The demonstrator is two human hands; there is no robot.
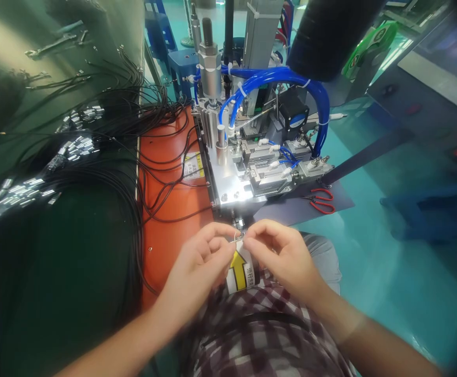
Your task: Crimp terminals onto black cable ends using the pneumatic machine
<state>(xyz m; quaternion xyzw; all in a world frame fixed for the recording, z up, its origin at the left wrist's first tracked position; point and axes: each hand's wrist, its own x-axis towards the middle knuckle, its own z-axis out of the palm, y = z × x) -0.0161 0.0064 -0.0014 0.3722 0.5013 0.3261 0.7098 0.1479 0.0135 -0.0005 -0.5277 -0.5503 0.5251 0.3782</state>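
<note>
My left hand point(203, 256) and my right hand point(279, 254) meet just in front of the metal machine point(228, 183). The left thumb and index finger pinch a small thin piece point(235, 239), too tiny to identify. Beside it, almost touching, the right thumb and fingertips are pressed together; what they hold, if anything, cannot be made out. Below the fingertips shows a white label with a yellow arrow point(238, 271).
Black cables point(165, 183) cross the orange surface point(177, 209) at left, with metal-ended bundles point(77, 144) on the green table. Blue tubes point(283, 73) arch over the machine. Red-handled pliers point(323, 201) lie to its right. A dark cylinder point(326, 42) hangs above.
</note>
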